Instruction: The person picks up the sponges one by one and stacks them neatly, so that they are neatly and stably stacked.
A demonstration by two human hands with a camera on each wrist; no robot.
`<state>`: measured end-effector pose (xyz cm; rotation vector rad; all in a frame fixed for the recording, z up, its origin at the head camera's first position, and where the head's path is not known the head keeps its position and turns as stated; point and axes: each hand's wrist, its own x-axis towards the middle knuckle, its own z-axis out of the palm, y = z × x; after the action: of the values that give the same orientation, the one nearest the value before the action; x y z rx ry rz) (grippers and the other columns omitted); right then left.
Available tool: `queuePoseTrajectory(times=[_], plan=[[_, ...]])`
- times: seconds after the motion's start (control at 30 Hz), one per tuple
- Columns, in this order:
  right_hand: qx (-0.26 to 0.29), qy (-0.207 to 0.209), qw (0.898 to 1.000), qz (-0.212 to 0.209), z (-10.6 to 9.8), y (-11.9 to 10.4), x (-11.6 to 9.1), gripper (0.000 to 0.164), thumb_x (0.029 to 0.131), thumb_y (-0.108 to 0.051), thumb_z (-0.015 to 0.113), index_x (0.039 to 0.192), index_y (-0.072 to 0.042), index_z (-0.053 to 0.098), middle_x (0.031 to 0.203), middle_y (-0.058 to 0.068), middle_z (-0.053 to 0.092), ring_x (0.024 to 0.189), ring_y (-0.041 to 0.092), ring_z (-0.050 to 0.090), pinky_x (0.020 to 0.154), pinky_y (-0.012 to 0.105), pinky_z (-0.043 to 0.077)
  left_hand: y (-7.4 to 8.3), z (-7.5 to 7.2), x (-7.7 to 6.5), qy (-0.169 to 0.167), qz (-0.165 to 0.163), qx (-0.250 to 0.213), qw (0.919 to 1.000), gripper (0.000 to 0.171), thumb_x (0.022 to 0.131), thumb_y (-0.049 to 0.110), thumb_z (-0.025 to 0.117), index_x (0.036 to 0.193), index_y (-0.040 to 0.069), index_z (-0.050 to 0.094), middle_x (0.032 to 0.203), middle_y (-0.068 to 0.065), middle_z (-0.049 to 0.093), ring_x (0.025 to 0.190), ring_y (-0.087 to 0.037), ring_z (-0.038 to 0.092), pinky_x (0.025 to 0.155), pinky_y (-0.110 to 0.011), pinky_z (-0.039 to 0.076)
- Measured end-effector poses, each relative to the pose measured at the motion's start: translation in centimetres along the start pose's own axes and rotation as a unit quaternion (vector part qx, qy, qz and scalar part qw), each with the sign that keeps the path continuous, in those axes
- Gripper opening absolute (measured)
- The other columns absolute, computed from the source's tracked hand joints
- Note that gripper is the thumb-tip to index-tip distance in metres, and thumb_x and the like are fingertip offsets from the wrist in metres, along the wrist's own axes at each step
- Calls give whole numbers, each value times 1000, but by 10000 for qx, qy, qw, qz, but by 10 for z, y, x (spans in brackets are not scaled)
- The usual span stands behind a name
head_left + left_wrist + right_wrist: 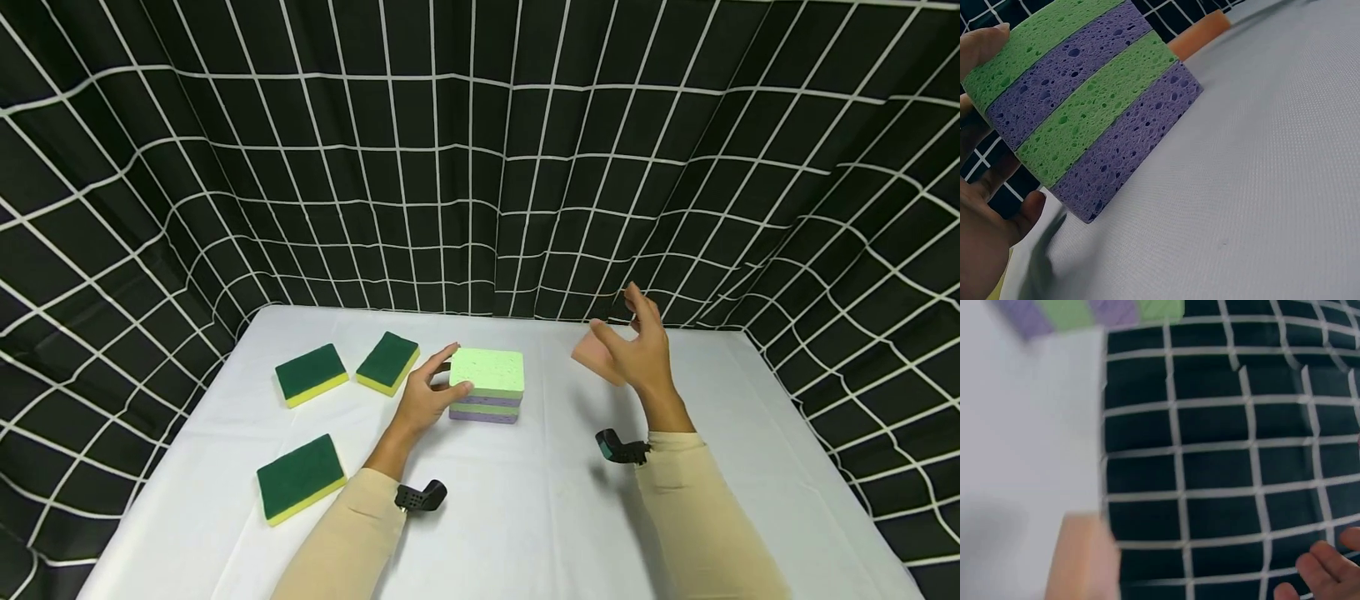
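Note:
Four-layered in look, a stack of sponges alternates light green and purple, with a light green sponge [487,371] on top and a purple sponge [1141,137] at the bottom. My left hand [426,400] holds the left end of the top sponge, its thumb [988,44] on the front face and its index finger by the back corner. Right of the stack lies a salmon-orange sponge [595,358], blurred in the right wrist view. Above it, my right hand [645,350] has its thumb and fingers spread apart, holding nothing.
Left of the stack, three green-and-yellow scouring sponges [311,375] lie apart on the white tabletop [525,508]. A black curtain with white grid lines [465,167] surrounds the back and sides. Each wrist carries a small black camera [621,447].

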<state>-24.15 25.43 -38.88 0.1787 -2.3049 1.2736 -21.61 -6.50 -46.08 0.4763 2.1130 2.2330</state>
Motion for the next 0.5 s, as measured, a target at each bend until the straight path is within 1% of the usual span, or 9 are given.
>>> queuePoseTrajectory(times=[0.07, 0.17, 0.27, 0.33, 0.5], plan=[[-120, 105, 9997, 196, -3, 12, 3, 78, 84, -20, 71, 150, -5, 32, 142, 17, 40, 132, 30, 37, 104, 54, 31, 0, 0, 0, -14, -36, -2, 10000, 68, 85, 1, 72, 145, -1, 41, 135, -24, 46, 118, -41, 45, 94, -52, 42], [-360, 39, 9975, 610, -7, 30, 6, 83, 84, -24, 72, 152, -5, 28, 145, 16, 36, 134, 32, 34, 107, 53, 27, 0, 0, 0, -42, -33, 50, 10000, 68, 85, 1, 72, 145, -1, 40, 135, -25, 46, 118, -41, 46, 93, -46, 44], [-579, -215, 9928, 1031, -10, 45, 6, 88, 86, -29, 71, 154, -7, 21, 149, 18, 29, 137, 36, 28, 108, 54, 24, 1, 0, 0, -79, -24, 64, 9999, 69, 85, 2, 72, 145, -2, 38, 133, -27, 46, 115, -42, 47, 89, -38, 48], [-634, -425, 9886, 1301, -12, 53, 6, 91, 87, -33, 70, 155, -8, 15, 152, 20, 22, 139, 39, 21, 109, 57, 21, 0, 0, 0, -89, -29, 50, 9999, 69, 85, 2, 72, 145, -3, 38, 132, -28, 46, 115, -43, 48, 88, -36, 48], [-625, -922, 9761, 1864, -13, 73, 3, 99, 88, -39, 68, 156, -11, 2, 157, 22, 5, 140, 45, 9, 108, 61, 16, 0, 0, 0, -72, -39, 61, 9999, 69, 85, 3, 72, 146, -1, 39, 132, -28, 46, 117, -42, 47, 92, -41, 46]])
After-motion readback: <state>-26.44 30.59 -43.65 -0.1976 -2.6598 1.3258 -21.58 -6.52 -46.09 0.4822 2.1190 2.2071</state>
